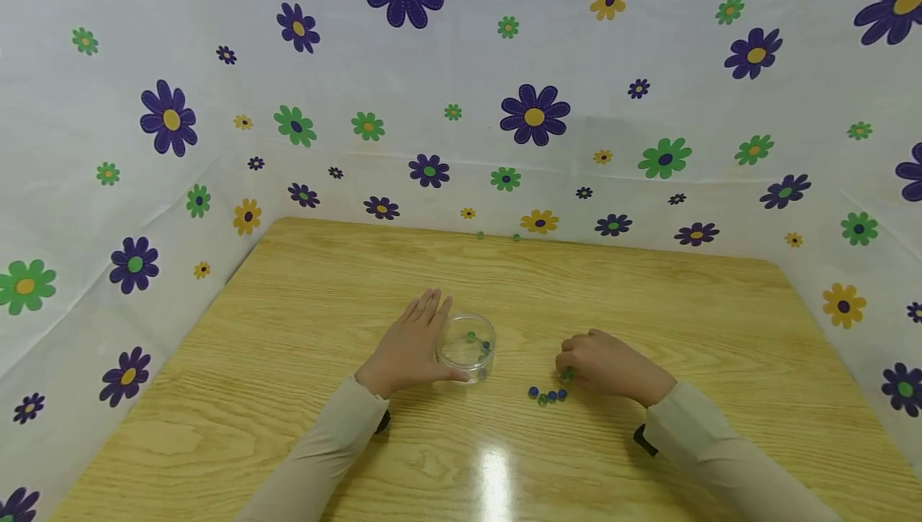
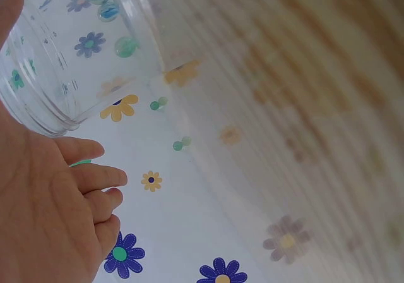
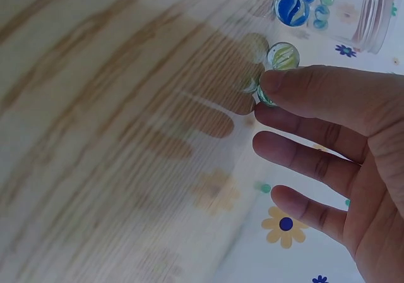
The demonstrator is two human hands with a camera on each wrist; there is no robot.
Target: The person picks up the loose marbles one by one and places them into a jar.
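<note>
A clear round plastic jar (image 1: 455, 360) stands upright with several marbles (image 1: 471, 337) inside, green and blue. My left hand (image 1: 409, 350) holds its left side, thumb across the near wall and fingers stretched away along it. To the right of the jar, my right hand (image 1: 605, 363) pinches a green glass marble (image 3: 263, 97) between thumb and index finger, low over the tabletop. The other fingers are spread loosely in the right wrist view. Beside the pinched marble lies a clear marble with yellow-green swirls (image 3: 283, 56). Several blue marbles (image 1: 533, 391) lie left of that hand.
Two small green marbles, one at the left (image 1: 480, 235) and one at the right (image 1: 516, 238), lie at the table's far edge. The wood-grain table (image 1: 302, 290) meets a white flowered cloth (image 1: 461, 66) at the back and sides.
</note>
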